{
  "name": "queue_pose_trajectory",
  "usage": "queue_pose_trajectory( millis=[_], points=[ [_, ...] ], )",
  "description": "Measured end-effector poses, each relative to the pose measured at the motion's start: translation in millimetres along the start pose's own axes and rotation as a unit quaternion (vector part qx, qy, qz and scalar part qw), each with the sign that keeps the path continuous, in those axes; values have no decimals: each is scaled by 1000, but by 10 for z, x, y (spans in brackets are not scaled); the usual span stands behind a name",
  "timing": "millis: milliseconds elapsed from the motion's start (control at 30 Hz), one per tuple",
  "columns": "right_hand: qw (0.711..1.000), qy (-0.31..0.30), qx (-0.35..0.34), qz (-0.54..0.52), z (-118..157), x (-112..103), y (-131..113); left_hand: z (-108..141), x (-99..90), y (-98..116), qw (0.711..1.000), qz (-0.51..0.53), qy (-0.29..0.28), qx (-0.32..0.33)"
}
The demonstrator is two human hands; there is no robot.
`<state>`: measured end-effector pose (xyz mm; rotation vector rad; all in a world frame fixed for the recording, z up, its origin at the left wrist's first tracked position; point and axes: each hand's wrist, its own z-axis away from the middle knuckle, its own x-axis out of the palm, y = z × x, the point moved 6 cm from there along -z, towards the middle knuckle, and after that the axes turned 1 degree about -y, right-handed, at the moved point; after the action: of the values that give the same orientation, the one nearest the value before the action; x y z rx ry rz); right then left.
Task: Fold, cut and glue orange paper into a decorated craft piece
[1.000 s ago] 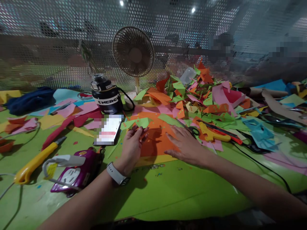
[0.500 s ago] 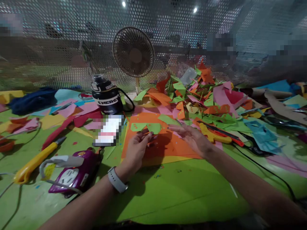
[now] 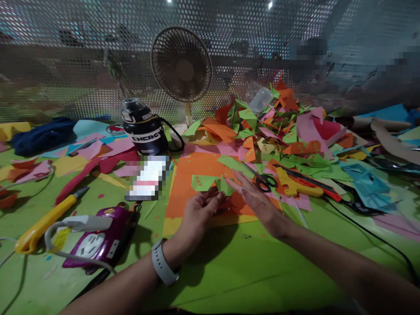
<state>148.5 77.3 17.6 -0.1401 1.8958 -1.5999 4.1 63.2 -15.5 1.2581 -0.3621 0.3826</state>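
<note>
My left hand [image 3: 203, 210], with a pale watch on its wrist, is closed in a pinch on a folded strip of green paper [image 3: 202, 183] with orange dots. The strip is raised over an orange paper sheet [image 3: 187, 164] on the table, and its lower middle is hidden by my fingers. My right hand [image 3: 259, 201] is open, fingers stretched out, its fingertips at the strip's right end; I cannot tell whether they touch it. Just beyond that hand lie dark-handled scissors [image 3: 266, 183].
A heap of cut coloured paper [image 3: 252, 120] rises at the back right, near a yellow glue gun [image 3: 292, 183]. Behind stand a fan [image 3: 182, 65] and a black bottle [image 3: 144, 133]. A phone [image 3: 149, 177], a purple power socket [image 3: 105, 236] and a yellow-handled tool [image 3: 49, 218] lie left.
My left hand has moved right and nearer with the green strip. My right hand has come lower, with its fingers close to the strip's end; the scissors now show more.
</note>
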Motion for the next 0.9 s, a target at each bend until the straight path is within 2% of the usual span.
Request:
queue_pose_trajectory(
  millis=[100,267,567,900],
  points=[
    [1000,-16,22,-4,15,43,-9,-8,22,-4,1000,4,-13,11],
    [998,-41,9,39,18,91,-55,-10,36,-6,999,-8,-24,19],
    [989,-45,-15,140,2,139,-101,26,56,22,999,-18,-31,24],
    [983,-46,-28,177,-22,150,-54,26,37,6,998,-45,-44,24]
  ],
)
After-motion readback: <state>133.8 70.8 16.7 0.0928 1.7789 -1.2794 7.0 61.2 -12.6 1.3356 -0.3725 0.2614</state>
